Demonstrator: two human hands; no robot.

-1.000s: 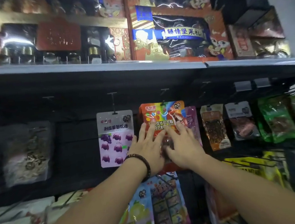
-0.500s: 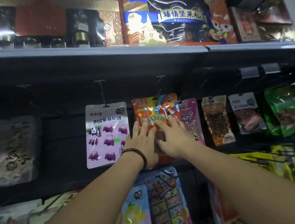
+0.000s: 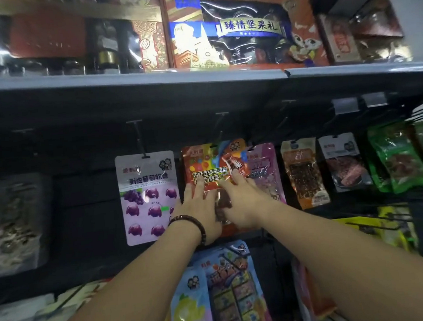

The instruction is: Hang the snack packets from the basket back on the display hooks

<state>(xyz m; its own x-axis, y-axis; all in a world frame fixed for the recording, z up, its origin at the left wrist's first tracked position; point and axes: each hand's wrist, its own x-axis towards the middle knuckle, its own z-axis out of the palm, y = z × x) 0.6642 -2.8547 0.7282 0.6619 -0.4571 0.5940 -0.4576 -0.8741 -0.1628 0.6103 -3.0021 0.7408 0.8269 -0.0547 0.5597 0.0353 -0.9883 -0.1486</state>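
The packet [image 3: 205, 164] is pressed under straight fingers of the left hand [image 3: 199, 207] and right hand [image 3: 243, 201]; its hole should be pushed fully onto the hook [image 3: 220, 130].

The chocolate-bean packet [image 3: 209, 164] is orange-red with rainbow splashes; at its nine o'clock, the grape gummy packet [image 3: 147, 196] is lilac, dotted with purple grapes; at three o'clock, a pink-purple packet [image 3: 266, 172]; the bead bracelet [image 3: 197, 222] is dark brown.

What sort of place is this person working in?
Most likely a shop's snack aisle. Sealed packets such as the purple grape-candy packet hang in a row from display hooks, and boxed gift sets stand on the grey shelf above.
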